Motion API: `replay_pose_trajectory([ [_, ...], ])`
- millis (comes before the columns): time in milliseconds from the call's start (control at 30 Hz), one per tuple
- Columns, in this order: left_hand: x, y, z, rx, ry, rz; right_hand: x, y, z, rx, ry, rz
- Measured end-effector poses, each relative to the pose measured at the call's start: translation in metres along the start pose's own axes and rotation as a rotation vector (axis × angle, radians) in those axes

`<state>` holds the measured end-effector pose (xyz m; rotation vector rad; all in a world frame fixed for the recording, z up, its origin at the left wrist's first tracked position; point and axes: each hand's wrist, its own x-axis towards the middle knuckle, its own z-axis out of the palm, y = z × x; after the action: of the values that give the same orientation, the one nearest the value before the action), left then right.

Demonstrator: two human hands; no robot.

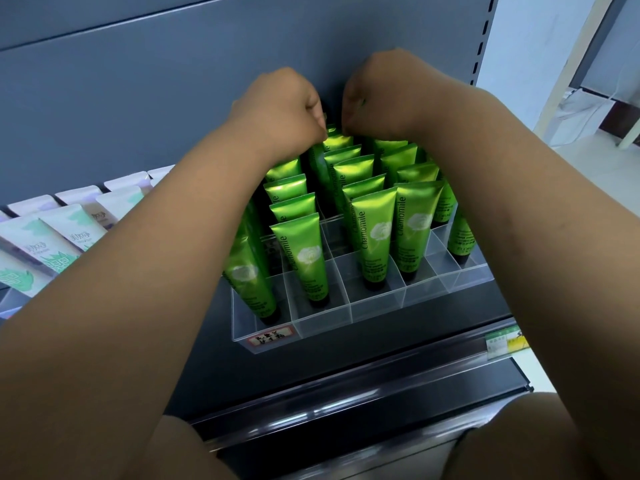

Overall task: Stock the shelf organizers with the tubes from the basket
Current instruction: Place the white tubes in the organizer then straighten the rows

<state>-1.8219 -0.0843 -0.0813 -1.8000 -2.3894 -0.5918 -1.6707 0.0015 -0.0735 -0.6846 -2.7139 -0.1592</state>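
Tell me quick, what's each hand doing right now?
Left hand: curled, pinching the top of a back-row tube, apparently.
Right hand: curled round a back-row tube too; green shows between its fingers.

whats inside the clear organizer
Green tubes stand cap-down in the clear organizer; some front compartments hold none. The left hand and right hand cover the back row.
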Motion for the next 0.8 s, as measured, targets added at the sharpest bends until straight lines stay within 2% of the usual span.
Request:
replay_pose_trajectory([
  [133,0.003,-0.002,-0.001,0.01,0.038,-0.037,0.003,0.002,0.005,0.029,0.009,0.042],
  [333,0.005,-0.009,0.001,0.052,0.065,-0.071,0.013,0.004,0.008,0.194,0.086,0.185],
  [467,0.002,-0.009,0.004,0.065,0.036,-0.082,0.016,0.0,0.006,0.207,0.064,0.175],
  [633,0.003,-0.003,0.002,0.088,0.016,-0.07,0.018,-0.005,0.008,0.111,0.034,0.112],
  [800,0.003,-0.002,0.002,0.078,0.013,-0.083,0.019,-0.001,0.008,0.107,0.009,0.136],
])
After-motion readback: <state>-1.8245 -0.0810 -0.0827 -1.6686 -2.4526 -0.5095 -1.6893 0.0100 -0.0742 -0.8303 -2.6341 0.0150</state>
